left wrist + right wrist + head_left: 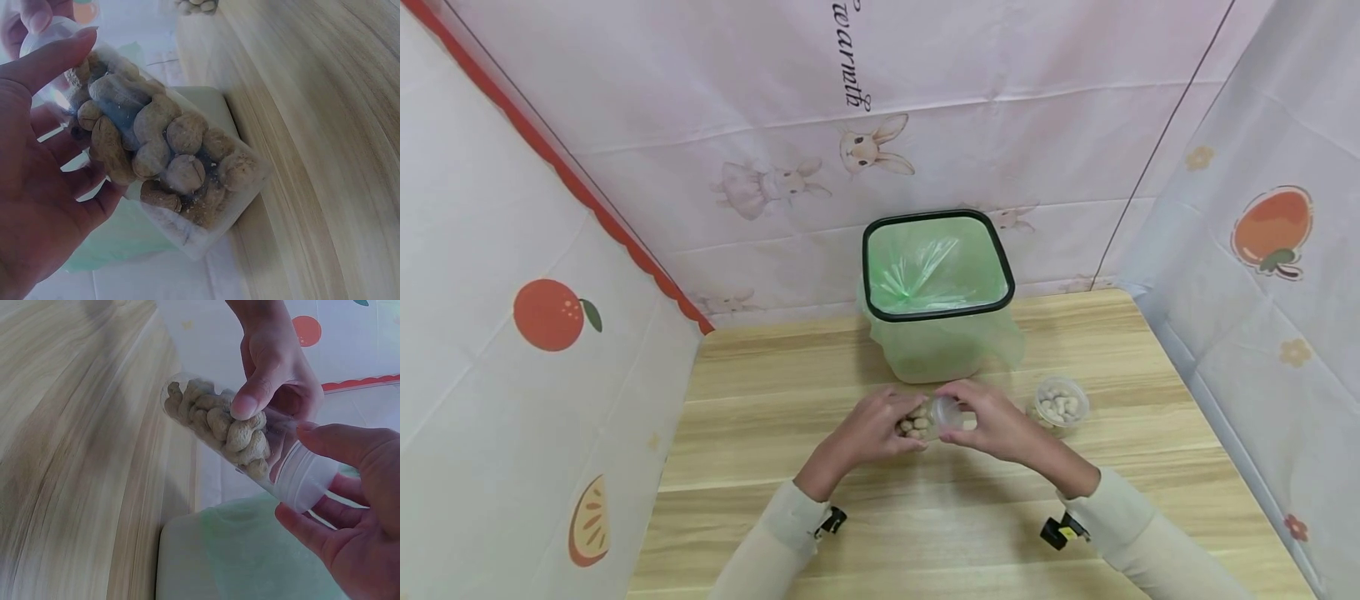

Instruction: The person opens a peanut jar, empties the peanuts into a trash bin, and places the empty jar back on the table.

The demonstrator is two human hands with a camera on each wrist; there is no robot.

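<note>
A clear plastic jar (917,423) of peanuts in their shells is tilted on its side above the wooden table. My left hand (874,427) grips its body, thumb on one side and fingers on the other, as the left wrist view shows with the peanuts (169,150) behind the clear wall. At the jar's other end sits a translucent whitish lid (307,480). My right hand (994,421) holds this lid between thumb and fingers. The right wrist view shows the lid at the jar's mouth; whether it is loose I cannot tell.
Just beyond the hands stands a bin (940,346) with a black rim (1011,283) and a green plastic liner. A second clear jar (1060,404) with peanuts stands right of my right hand on the wooden table (760,400). Printed curtains (775,100) enclose the table's back and sides.
</note>
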